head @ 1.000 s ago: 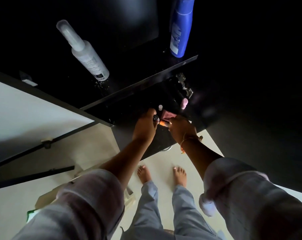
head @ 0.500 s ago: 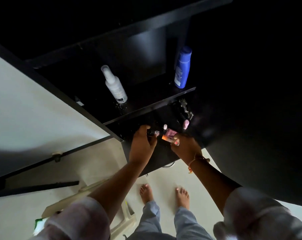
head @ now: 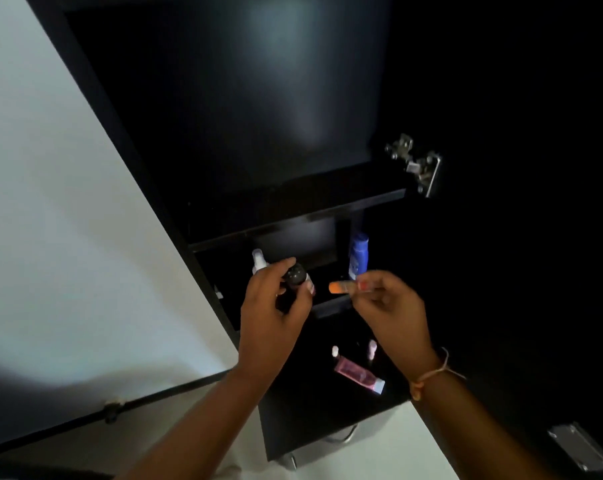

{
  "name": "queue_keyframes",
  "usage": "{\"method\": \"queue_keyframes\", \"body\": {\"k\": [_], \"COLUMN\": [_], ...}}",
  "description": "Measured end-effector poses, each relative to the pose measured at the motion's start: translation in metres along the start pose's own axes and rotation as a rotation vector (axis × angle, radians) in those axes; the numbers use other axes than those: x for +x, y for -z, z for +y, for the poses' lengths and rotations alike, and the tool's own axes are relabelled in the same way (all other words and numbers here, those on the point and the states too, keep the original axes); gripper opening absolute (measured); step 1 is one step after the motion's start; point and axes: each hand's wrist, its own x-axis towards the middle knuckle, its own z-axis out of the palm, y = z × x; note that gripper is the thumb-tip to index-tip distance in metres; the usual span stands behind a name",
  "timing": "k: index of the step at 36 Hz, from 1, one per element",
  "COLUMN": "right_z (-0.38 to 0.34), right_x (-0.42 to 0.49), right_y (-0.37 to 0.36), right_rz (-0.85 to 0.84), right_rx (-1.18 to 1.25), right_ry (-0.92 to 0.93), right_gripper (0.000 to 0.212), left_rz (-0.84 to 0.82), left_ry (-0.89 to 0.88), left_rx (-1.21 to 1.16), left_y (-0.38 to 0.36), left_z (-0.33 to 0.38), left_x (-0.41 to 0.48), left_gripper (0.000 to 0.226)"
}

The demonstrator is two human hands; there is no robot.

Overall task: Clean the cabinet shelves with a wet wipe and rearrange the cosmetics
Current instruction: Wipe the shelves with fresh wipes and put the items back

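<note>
Both hands are working in front of the open black cabinet [head: 223,133]: the left hand [head: 272,313] is gripping a small dark round-capped bottle [head: 294,277], the right hand [head: 391,306] is pinching an orange tube [head: 341,287]. Below them, a pink tube [head: 357,372] is lying on the lower shelf [head: 310,403], while a blue bottle [head: 358,254] is standing on the shelf behind.
</note>
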Motion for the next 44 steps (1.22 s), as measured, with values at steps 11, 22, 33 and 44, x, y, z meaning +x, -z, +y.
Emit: {"method": "queue_keyframes", "body": {"k": [11, 22, 33, 44], "right_z": [-0.109, -0.111, -0.111, -0.110], "right_x": [0.091, 0.157, 0.177, 0.184], "right_y": [-0.007, -0.019, -0.019, -0.022], "right_rz": [-0.027, -0.091, -0.152, -0.151], "right_rx": [-0.108, -0.559, -0.773, -0.813], "right_ry": [0.281, 0.309, 0.289, 0.338], "right_gripper": [0.020, 0.019, 0.017, 0.028], "left_rz": [0.265, 0.258, 0.244, 0.250], "left_ry": [-0.138, 0.057, 0.156, 0.181], "left_rx": [0.032, 0.069, 0.001, 0.022], "left_y": [0.050, 0.054, 0.047, 0.045], "left_z": [0.053, 0.029, 0.014, 0.006], "left_x": [0.096, 0.139, 0.146, 0.146], "left_gripper": [0.036, 0.036, 0.045, 0.070]}}
